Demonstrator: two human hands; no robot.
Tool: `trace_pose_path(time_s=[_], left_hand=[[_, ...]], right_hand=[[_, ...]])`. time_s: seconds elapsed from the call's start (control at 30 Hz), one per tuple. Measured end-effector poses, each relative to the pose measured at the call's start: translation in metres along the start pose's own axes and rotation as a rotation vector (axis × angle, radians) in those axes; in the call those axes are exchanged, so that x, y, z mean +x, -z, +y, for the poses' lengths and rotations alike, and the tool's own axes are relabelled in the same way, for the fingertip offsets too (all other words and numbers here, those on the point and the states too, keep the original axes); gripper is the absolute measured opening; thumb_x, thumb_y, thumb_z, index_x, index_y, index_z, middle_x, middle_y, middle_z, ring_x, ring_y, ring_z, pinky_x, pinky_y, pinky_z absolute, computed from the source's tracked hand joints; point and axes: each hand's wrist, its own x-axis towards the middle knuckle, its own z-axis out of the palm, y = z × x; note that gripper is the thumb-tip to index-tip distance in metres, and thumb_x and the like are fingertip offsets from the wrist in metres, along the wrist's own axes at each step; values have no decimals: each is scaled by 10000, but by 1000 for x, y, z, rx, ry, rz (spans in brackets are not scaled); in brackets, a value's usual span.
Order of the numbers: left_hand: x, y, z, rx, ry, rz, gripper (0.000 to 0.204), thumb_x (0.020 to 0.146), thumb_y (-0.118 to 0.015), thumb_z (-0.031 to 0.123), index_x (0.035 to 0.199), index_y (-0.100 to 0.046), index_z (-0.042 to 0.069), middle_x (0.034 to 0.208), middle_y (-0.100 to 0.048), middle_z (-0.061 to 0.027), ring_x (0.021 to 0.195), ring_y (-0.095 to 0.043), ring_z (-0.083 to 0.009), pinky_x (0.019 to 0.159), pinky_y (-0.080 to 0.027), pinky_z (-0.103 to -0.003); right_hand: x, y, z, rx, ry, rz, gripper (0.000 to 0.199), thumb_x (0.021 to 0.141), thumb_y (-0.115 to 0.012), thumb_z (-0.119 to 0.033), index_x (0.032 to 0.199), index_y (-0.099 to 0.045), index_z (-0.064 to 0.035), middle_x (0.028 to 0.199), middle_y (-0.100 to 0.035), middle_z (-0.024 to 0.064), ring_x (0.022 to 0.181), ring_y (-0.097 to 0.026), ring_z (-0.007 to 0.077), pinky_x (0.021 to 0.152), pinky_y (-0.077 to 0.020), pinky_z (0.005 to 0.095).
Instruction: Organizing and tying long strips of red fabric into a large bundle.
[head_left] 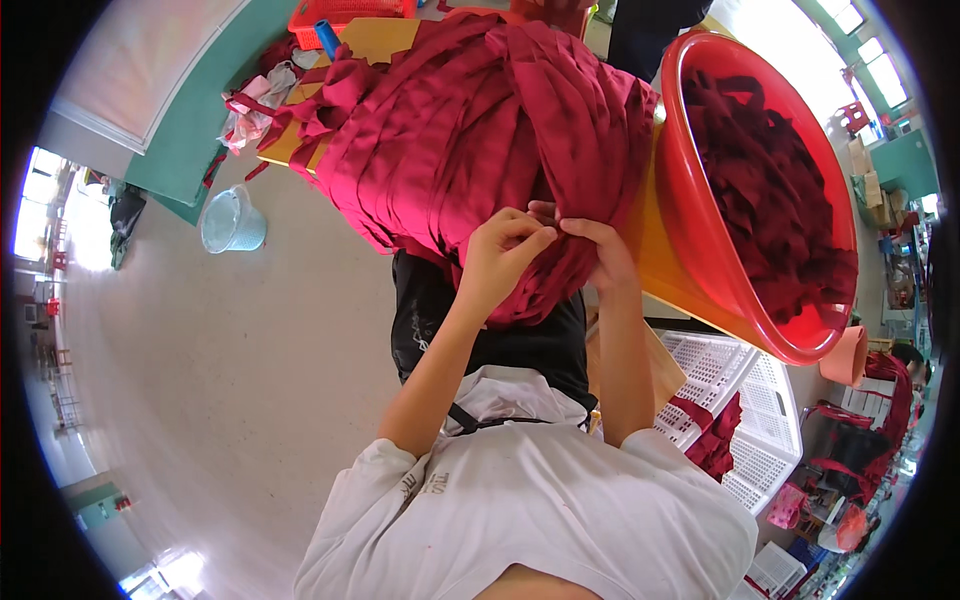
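White shirt (540, 520) fills my lower view; above it both hands pinch one strip end of the crimson fabric bundle (470, 130) on the table: left hand (497, 262) and right hand (600, 250) closed on it; I judge a snug fingertip grip helps; red tub (690, 220) beside

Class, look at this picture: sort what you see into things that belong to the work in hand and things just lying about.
In the work:
left hand and right hand, both pinching the fabric
stack of folded crimson cloth strips
red tub of dark red strips

Lying about:
pale blue bucket on the floor
white plastic crates
orange basket
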Motion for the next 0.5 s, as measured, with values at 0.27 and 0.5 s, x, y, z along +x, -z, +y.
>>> trace_pose_path(time_s=[0.27,0.5], left_hand=[[-2,20,0,854,-202,318,216,844,-687,149,1016,-605,46,912,-577,-108,899,-550,-327,808,-442,-426],[8,22,-2,864,-222,296,177,827,-703,171,854,-578,50,884,-561,-116,854,-538,-322,744,-434,-431]], right_hand=[[5,23,6,-22,57,-115,177,857,-656,-103,992,-587,-11,802,-588,57,815,-594,190,824,-478,314],[6,20,5,-41,60,-94,176,857,-658,-113,987,-590,-15,799,-586,57,804,-591,192,818,-478,310]])
